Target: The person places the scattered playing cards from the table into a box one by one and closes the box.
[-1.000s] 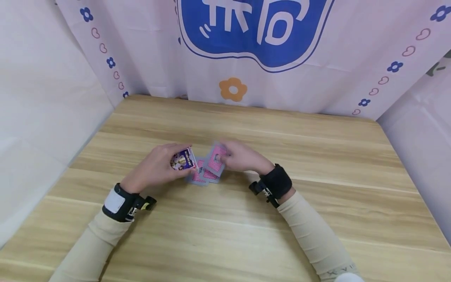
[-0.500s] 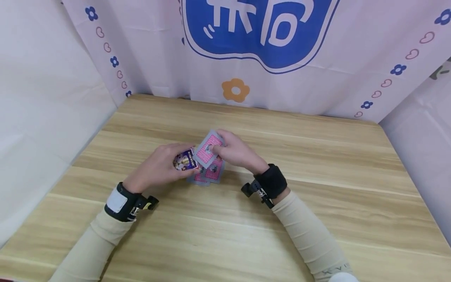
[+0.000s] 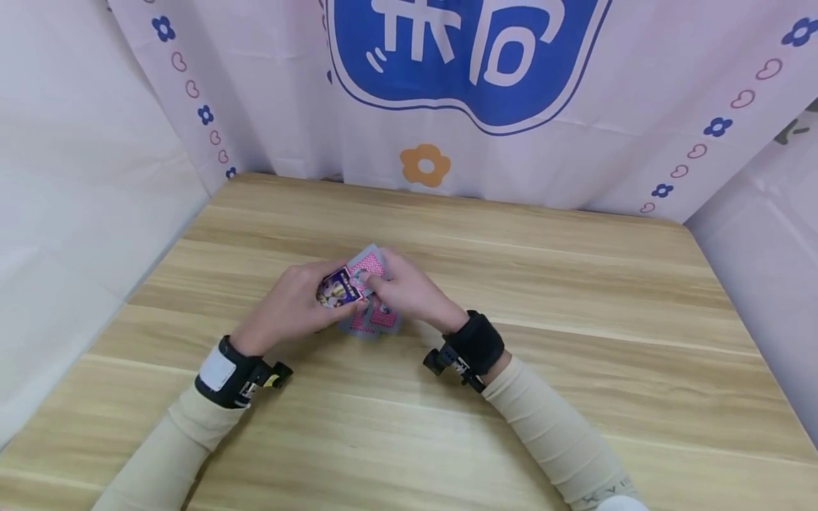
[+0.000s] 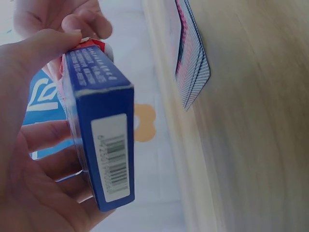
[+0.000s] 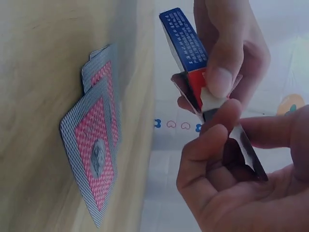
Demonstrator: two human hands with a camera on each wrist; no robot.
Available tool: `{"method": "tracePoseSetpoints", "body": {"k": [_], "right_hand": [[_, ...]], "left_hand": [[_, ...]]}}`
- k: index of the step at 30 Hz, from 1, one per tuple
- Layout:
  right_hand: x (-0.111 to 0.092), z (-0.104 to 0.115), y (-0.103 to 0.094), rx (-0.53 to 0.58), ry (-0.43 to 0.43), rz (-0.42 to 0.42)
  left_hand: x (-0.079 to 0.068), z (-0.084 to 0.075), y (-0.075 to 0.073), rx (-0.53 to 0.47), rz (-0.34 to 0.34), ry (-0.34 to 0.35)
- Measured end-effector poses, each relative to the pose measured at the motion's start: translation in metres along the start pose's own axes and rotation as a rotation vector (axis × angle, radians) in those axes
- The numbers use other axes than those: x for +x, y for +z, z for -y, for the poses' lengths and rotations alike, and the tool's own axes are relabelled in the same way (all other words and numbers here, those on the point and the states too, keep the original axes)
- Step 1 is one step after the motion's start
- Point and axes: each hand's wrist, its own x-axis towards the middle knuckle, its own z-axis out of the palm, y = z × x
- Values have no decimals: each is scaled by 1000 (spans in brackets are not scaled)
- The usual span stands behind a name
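Observation:
My left hand grips a blue playing-card box by its sides, with the barcode end towards the wrist camera. In the head view the box's purple picture face is turned up. My right hand pinches a playing card, its pink patterned back upward, thumb on top. The card's edge is right at the box's open end, where a red flap shows. In the right wrist view, the fingertips of both hands nearly meet there. Below lie several playing cards, overlapping and back up on the table.
The wood-grain table extends around both forearms. A white curtain with a blue emblem and an orange flower hangs behind its far edge. White sheets close off the sides.
My right hand has lifted the playing card off the pile and carried it left to the box's open end. My left hand and the box have barely moved.

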Motion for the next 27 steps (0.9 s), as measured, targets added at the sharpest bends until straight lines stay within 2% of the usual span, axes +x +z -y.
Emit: {"method": "tracePoseSetpoints", "body": {"k": [2, 5, 7, 9, 16, 22, 27], "right_hand": [[-1, 0, -2, -14, 8, -21], [-2, 0, -7, -17, 3, -132], [-3, 1, -10, -34, -30, -203], [-3, 1, -10, -60, -77, -237], [-1, -1, 1, -156, -180, -168], [-3, 0, 3, -166, -172, -156], [0, -3, 6, -166, -173, -164]], "left_hand": [[0, 0, 0, 1, -12, -2], [0, 0, 0, 11, -26, -11], [-1, 0, -1, 16, -29, -16], [-1, 0, -1, 17, -28, -17], [0, -1, -2, 4, -13, -11], [-1, -2, -4, 18, -16, -15], [-2, -1, -3, 35, -26, 8]]}}
